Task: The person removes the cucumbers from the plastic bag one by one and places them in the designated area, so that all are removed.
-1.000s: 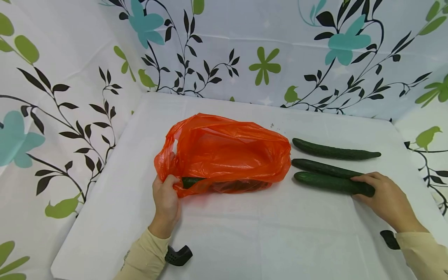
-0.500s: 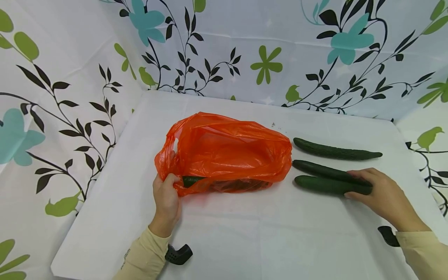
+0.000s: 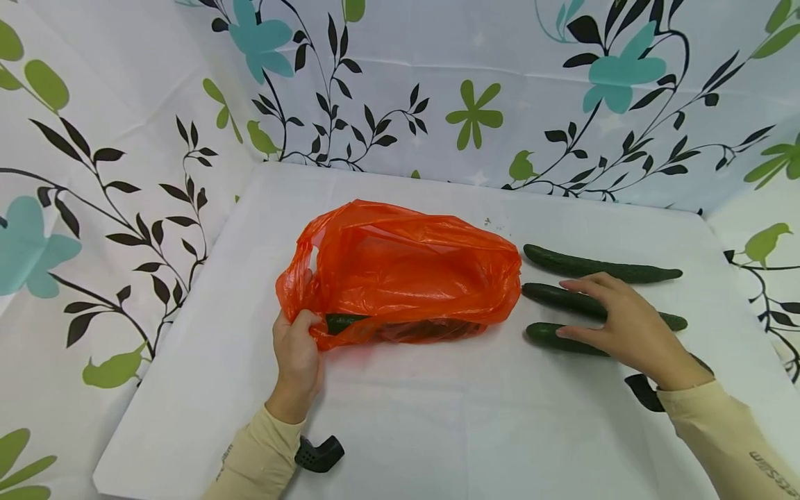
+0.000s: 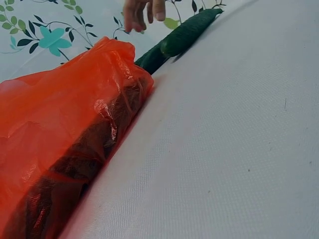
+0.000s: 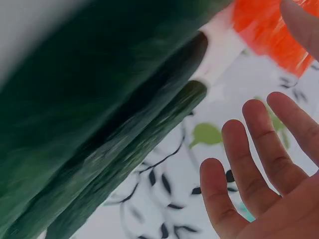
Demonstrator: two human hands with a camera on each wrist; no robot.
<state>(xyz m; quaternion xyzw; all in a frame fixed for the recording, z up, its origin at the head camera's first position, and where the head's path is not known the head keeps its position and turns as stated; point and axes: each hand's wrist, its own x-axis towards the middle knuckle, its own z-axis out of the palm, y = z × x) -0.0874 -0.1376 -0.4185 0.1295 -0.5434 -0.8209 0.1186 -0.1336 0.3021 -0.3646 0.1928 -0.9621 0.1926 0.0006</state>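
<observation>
A red-orange plastic bag (image 3: 412,278) lies on the table with its mouth spread wide. My left hand (image 3: 296,364) grips the bag's near left edge. Inside the bag, the dark green end of a cucumber (image 3: 342,323) shows close to that hand, and the rest shows dimly through the plastic. To the bag's right lie a far cucumber (image 3: 600,268), a middle cucumber (image 3: 556,297) and a near cucumber (image 3: 558,337). My right hand (image 3: 637,330) is over the middle and near ones, partly covering both. In the right wrist view its fingers (image 5: 259,119) are spread, holding nothing.
The white table (image 3: 437,423) has a back edge against a patterned curtain (image 3: 406,69) with leaves, birds and flowers. A black wrist device (image 3: 319,455) sits at my left sleeve, another (image 3: 644,393) at my right.
My right hand has released the right ends of two cucumbers and moved left above them. The near cucumber's left tip has shifted slightly toward me. The left hand and bag stay in place.
</observation>
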